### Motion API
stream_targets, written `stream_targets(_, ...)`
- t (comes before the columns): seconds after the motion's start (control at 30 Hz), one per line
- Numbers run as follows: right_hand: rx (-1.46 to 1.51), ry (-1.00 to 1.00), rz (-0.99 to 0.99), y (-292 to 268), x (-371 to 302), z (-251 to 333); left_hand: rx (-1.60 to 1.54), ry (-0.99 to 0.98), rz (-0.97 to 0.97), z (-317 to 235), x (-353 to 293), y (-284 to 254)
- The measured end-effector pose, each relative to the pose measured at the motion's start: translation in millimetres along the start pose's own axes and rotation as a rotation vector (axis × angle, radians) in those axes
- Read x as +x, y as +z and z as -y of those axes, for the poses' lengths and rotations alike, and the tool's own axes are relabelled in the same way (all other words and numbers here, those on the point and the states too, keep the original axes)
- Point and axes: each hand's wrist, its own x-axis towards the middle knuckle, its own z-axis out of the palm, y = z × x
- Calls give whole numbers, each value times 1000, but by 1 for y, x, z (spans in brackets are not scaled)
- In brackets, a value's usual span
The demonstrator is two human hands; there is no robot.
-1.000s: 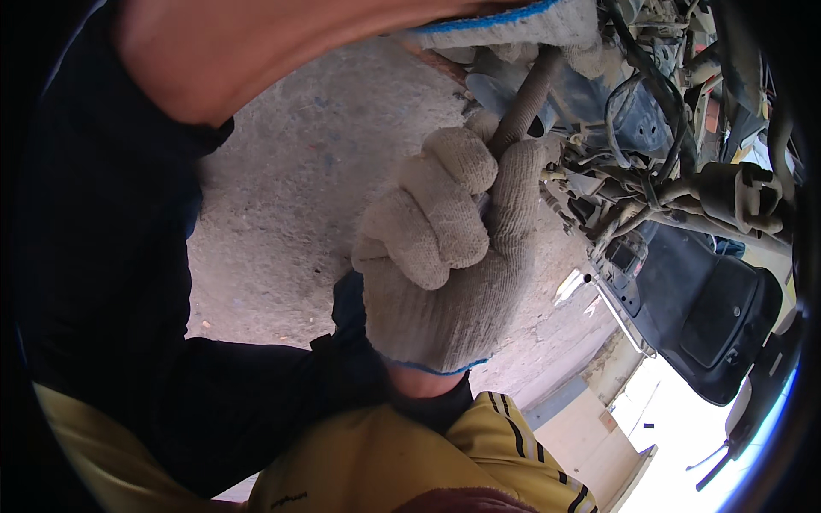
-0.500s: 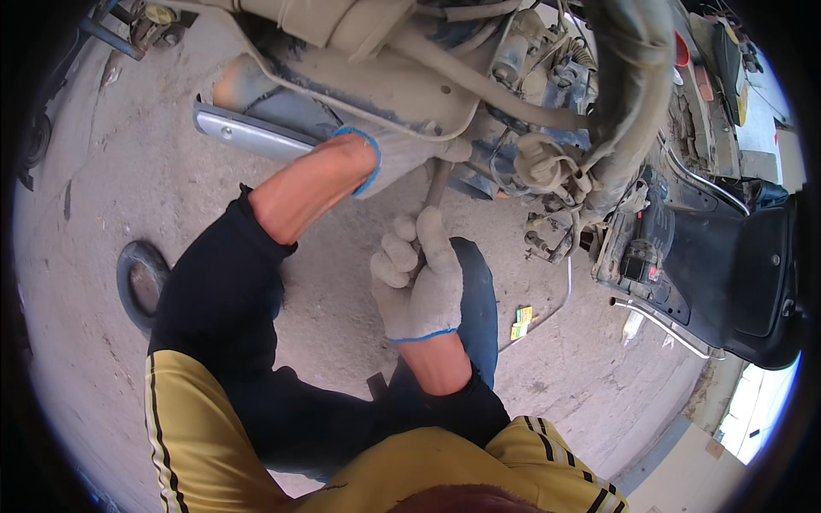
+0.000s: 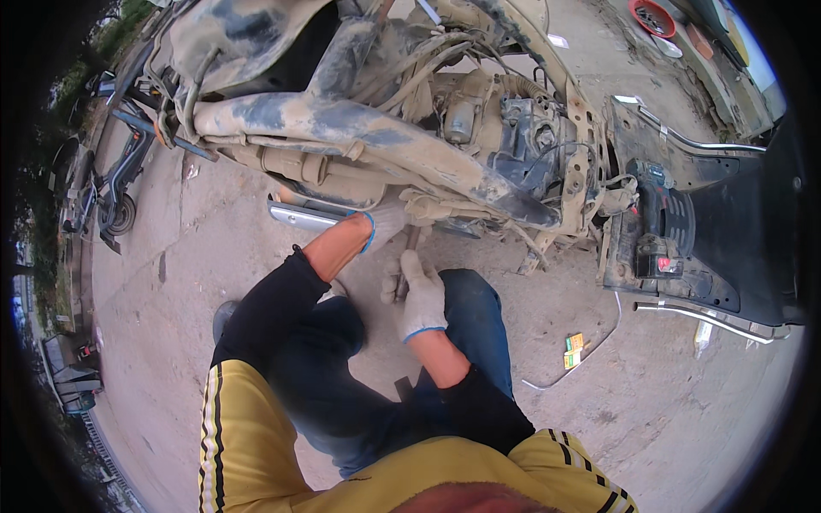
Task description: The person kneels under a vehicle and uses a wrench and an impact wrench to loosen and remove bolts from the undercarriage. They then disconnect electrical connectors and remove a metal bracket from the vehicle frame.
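Turning a tool under the dusty scooter

Your right hand [image 3: 421, 295] is wrapped tight round the tool [image 3: 405, 261] under the scooter [image 3: 359, 128]. Keep it straight and push slowly. Your left hand [image 3: 385, 224] presses there; its grip is hidden.

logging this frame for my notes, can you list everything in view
scooter frame: one, tan with mud, stripped, lying across the top
tool handle: one, dark, in the right grip
power drill: one, black and red, on the black panel at right
black panel: one, right side
small box: one, yellow and green, on the ground at right
red bowl: one, top right
left hand: white glove, reaching under the frame
right hand: white glove, shut on the tool handle
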Motion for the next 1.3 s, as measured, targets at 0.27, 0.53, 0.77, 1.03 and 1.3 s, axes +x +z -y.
stream_targets(0.27,466,186,307,-23,14,6,-486,-187,-7,-30,-19,14)
stream_targets(0.53,47,20,-4,-19,12,14,225,-98,-148,-58,-25,23)
stream_targets(0.77,202,60,73,-10,8,2,600,120,-113,-9,-12,9)
stream_targets(1.03,309,205,241,-28,17,10,-6,-232,54,-31,-24,15)
stream_targets(1.3,50,60,-65,-5,-1,18,-76,-211,137,-7,-14,8)
